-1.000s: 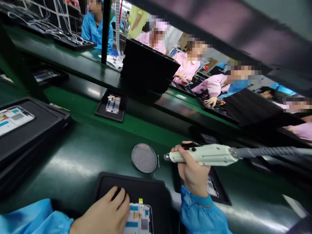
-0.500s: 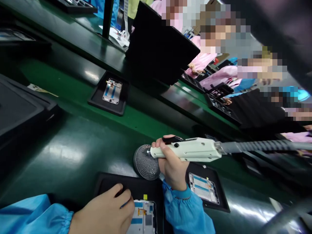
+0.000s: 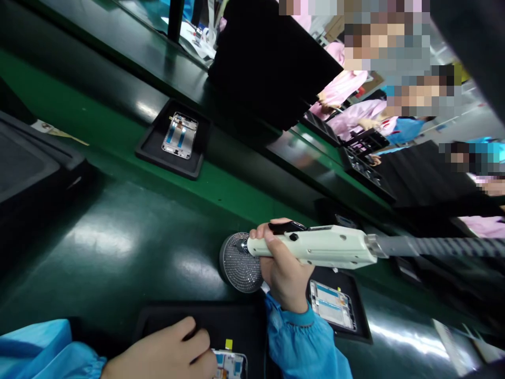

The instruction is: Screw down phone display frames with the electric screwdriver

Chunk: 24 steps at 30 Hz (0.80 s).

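White driver (image 3: 335, 246) is lying approx. L–R across the view: tip (image 3: 241, 245) is pointing L, grey cable (image 3: 442, 246) is running off R. Tip is sitting over the round dish (image 3: 240, 268), which is holding lots of small shiny bits; can't tell if it's touching them.

R hand (image 3: 286, 276) is gripping the driver's front half, fingers wrapped, & covering the dish's R edge.

Key relation: phone frame (image 3: 232, 363) is lying on the wearer's side of the dish, approx. straight back from the tip, in the front tray (image 3: 177, 313). L hand (image 3: 165, 350) is the nearer one: palm down, fingers curled, resting at the frame's L edge & hiding part of it. Thumb's out of sight, so can't tell if it's pinching or just resting. R hand is sitting fwd & R of the frame, not over it; hands are sitting well apart. Frame's long axis: can't tell, bottom of view is cutting it off. Yellow tab (image 3: 229, 344) is sticking out at its far edge.

Further out: 2nd frame (image 3: 333, 302) is lying in the R tray (image 3: 360, 304), just R of the R wrist. 3rd frame (image 3: 180, 135) is lying fwd-L in the far tray (image 3: 152, 147), well apart from both hands. Dish is resting on the dark green worktop (image 3: 165, 216).
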Each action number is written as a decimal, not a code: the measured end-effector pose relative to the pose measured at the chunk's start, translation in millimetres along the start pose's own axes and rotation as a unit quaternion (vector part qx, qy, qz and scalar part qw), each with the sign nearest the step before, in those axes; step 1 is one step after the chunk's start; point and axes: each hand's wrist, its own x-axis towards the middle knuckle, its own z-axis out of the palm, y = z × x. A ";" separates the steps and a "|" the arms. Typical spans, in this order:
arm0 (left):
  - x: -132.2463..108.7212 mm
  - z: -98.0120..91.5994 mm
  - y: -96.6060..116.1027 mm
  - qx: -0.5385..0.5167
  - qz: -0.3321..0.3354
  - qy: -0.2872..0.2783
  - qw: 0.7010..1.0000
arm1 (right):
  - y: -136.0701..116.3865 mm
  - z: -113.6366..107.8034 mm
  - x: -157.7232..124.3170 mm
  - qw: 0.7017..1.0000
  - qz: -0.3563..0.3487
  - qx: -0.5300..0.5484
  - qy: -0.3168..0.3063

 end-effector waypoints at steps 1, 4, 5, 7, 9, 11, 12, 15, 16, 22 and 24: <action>1.0 -1.1 -0.1 0.005 0.001 0.004 1.000 | -0.1 0.1 -0.4 1.000 0.000 -0.002 0.000; 2.5 -3.8 -0.1 0.002 0.000 0.006 1.000 | -0.3 0.0 -2.0 1.000 -0.002 -0.002 -0.001; 2.5 -4.4 -0.1 0.000 0.000 0.005 1.000 | -0.3 0.2 -2.5 1.000 -0.002 0.001 -0.002; 1.9 -5.1 0.3 -0.003 0.003 0.000 1.000 | 0.5 0.8 -3.1 1.000 -0.001 0.006 -0.003; 0.7 -4.8 0.9 -0.001 0.005 -0.007 1.000 | 2.3 2.0 -3.0 1.000 -0.002 0.009 -0.006; -0.4 -3.6 1.7 0.004 0.009 -0.011 1.000 | 4.1 3.5 -2.0 1.000 -0.006 0.010 -0.005; -0.8 -2.8 2.1 0.008 0.008 -0.013 1.000 | 4.1 4.1 -1.3 1.000 -0.006 0.011 -0.002; -1.8 -1.5 2.8 0.030 -0.007 -0.005 0.999 | -5.0 3.4 -1.2 1.000 -0.010 0.024 0.013; -2.1 -1.8 2.9 0.039 -0.017 0.002 0.999 | -11.7 1.9 -2.8 0.999 -0.018 0.027 0.017; -6.2 -8.6 3.7 0.023 -0.061 0.004 0.998 | -64.7 -14.4 -35.5 0.995 -0.083 0.026 0.044; -7.4 -9.1 3.9 0.023 -0.059 0.008 0.998 | -75.1 -19.2 -50.2 0.995 -0.075 0.033 0.051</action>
